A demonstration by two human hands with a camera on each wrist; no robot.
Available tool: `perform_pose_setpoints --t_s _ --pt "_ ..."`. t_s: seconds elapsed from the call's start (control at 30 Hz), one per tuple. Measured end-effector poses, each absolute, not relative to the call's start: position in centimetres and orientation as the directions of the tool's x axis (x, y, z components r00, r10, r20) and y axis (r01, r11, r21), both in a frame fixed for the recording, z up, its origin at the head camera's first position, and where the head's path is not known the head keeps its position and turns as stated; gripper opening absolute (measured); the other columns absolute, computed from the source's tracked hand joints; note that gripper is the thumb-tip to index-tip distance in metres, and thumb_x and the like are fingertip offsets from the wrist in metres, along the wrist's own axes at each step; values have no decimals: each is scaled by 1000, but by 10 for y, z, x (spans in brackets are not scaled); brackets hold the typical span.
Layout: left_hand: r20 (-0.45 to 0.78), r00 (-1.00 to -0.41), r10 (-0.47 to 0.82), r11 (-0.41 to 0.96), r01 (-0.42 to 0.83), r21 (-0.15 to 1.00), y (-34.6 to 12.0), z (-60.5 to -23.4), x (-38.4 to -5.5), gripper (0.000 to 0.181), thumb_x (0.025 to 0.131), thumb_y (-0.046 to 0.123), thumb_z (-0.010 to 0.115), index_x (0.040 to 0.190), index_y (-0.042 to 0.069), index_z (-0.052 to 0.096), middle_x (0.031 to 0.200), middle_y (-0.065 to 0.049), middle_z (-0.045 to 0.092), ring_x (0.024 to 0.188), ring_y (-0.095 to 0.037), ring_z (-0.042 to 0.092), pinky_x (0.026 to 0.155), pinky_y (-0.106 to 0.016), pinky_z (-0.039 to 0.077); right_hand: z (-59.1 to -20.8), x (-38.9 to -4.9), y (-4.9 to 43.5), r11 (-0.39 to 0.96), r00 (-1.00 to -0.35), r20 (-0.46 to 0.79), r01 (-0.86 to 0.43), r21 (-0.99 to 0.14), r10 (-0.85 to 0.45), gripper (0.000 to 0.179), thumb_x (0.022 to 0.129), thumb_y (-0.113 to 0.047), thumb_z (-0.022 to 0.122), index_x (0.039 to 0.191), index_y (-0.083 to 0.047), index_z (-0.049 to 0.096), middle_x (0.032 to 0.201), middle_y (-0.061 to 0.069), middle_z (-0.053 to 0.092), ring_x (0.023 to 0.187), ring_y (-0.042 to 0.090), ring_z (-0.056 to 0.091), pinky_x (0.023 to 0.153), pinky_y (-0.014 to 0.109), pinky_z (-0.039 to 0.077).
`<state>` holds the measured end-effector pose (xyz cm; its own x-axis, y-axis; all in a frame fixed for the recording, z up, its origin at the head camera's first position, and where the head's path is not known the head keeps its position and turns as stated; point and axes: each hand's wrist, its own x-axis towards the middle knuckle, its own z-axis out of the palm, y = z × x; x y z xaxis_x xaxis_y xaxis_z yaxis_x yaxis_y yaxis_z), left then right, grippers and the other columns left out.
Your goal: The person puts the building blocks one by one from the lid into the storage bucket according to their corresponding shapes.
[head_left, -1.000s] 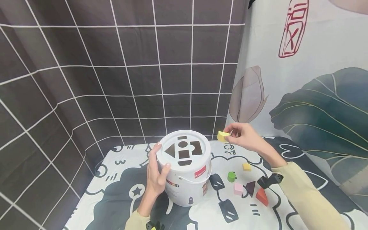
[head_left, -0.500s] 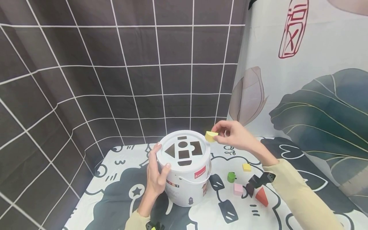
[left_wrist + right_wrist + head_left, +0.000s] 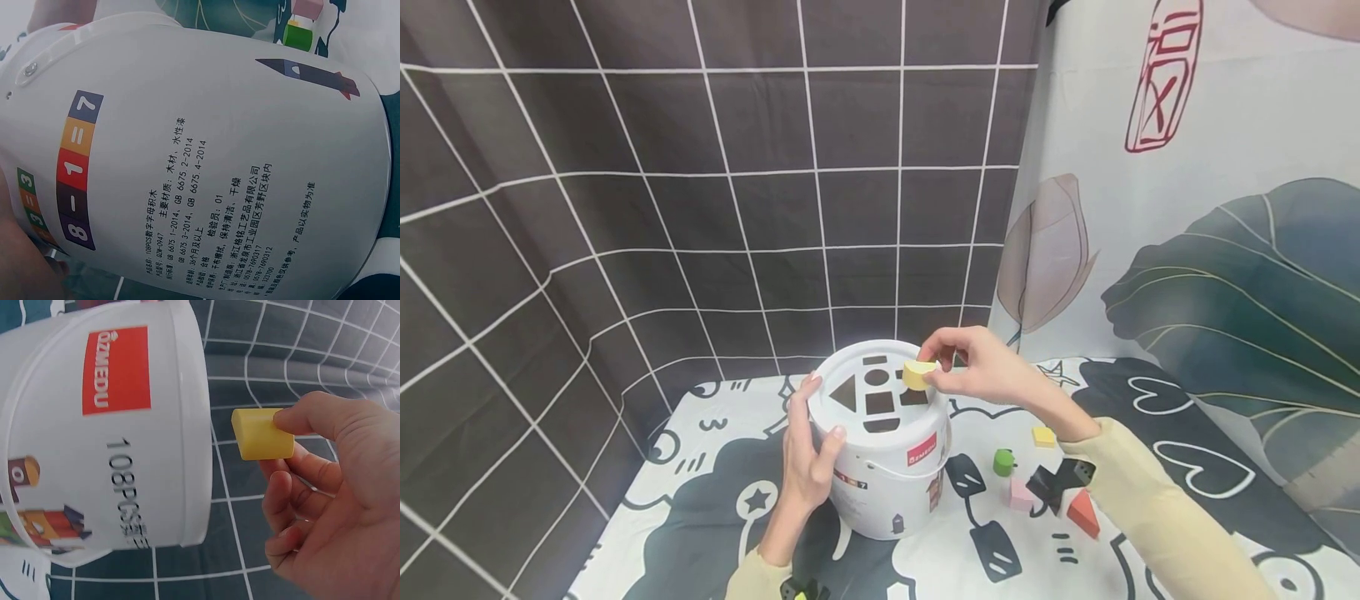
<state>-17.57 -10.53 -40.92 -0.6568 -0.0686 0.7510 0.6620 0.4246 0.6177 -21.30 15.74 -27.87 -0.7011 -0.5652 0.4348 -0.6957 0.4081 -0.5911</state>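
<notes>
Above the white plastic bucket (image 3: 880, 504), the right hand (image 3: 973, 364) pinches a yellow, apparently half-round block (image 3: 917, 376), best aligned first; the left hand (image 3: 807, 458) braces, fingers straight.

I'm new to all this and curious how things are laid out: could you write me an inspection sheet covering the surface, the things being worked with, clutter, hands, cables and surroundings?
Surface: cloth printed with black, white and grey cartoon figures.
Job's things: white bucket, upright; its lid has shaped cut-outs; yellow block held above the lid, not touching it.
Clutter: green block, pink block, red block and smaller yellow piece, loose right of the bucket.
Hands: left hand rests against the bucket's side and rim; right hand pinches the yellow block.
Cables: nothing seen.
Surroundings: dark grid-patterned curtain behind and at left; pale leaf-printed hanging at right.
</notes>
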Motion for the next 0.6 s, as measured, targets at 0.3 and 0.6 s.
perform_pose_setpoints --t_s 0.3,0.6 --pt "751 -658 -64 426 662 617 -106 -409 -176 70 77 24 52 141 -3 41 150 -25 41 139 -45 36 106 -65 27 -282 -206 141 370 -680 398 -696 -616 -616 17 82 -1 74 96 -11 71 81 -7 62 75 17 56 66 31 44" --pt "743 -666 -68 426 654 625 -106 -409 -176 69 77 24 51 141 -2 42 150 -24 42 139 -43 37 105 -65 29 -289 -203 128 344 -657 382 -703 -622 -650 17 81 -3 75 95 -11 71 78 -8 61 73 14 57 68 36 47"
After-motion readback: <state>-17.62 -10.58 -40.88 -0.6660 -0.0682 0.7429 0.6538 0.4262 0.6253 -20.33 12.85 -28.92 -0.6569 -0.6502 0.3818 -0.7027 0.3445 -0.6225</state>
